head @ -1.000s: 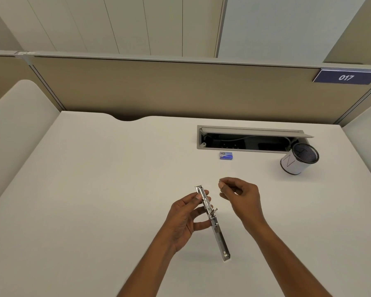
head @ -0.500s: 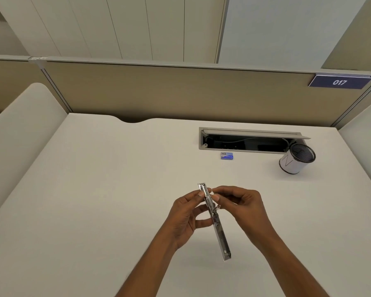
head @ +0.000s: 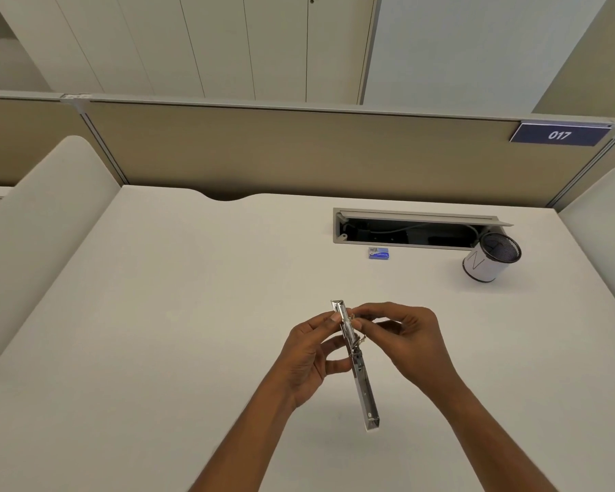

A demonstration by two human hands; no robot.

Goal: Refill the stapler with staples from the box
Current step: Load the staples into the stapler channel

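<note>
Stapler [head: 356, 363], a slim metal bar opened out long, is held above the white desk [head: 157, 332], tilted with its far end raised. It is gripped near the upper part by the left hand [head: 308, 356], thumb and fingers closed round it. At the same end the right hand [head: 402, 335] is pinched shut at the fingertips against the stapler; what they hold cannot be told. The small blue staple box [head: 379, 253] lies well apart, just beside the open cable tray [head: 416, 229].

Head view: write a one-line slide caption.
Left hand holds the opened stapler while the right hand pinches at its top; staple box behind.
</note>
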